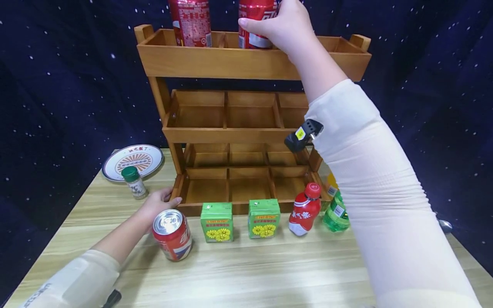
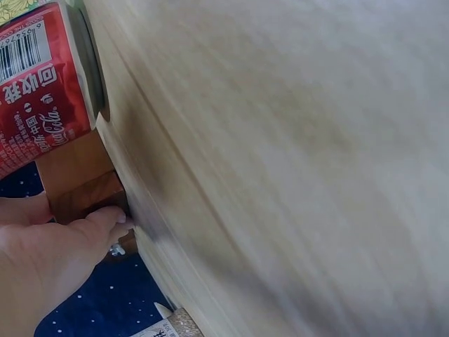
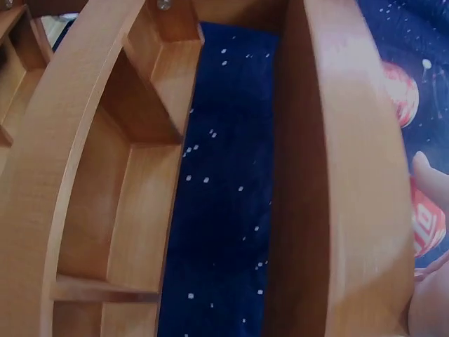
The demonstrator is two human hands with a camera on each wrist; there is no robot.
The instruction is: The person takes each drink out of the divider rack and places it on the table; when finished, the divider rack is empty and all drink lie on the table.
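Observation:
A wooden shelf rack (image 1: 239, 63) with several tiers of compartments stands on the table. My right hand (image 1: 289, 26) grips a red soda can (image 1: 246, 30) in the middle of the top tier, thumb along its side. To the left, another red can (image 1: 193, 26) stands in the same tier. Down low, my left hand (image 1: 154, 208) holds the rack's front left corner, and the left wrist view shows thumb and fingers around that wooden piece (image 2: 88, 186). Just in front of this hand stands a red soda can (image 1: 178, 241) with a silver top.
Two green drink cartons (image 1: 217, 222) (image 1: 264, 219), a red bottle (image 1: 304, 211) and a green bottle (image 1: 336, 218) line the rack's front. At left are a green-capped shaker (image 1: 135, 185) and a leaning white plate (image 1: 115, 164). An orange item (image 1: 332, 185) is partly hidden behind my right sleeve.

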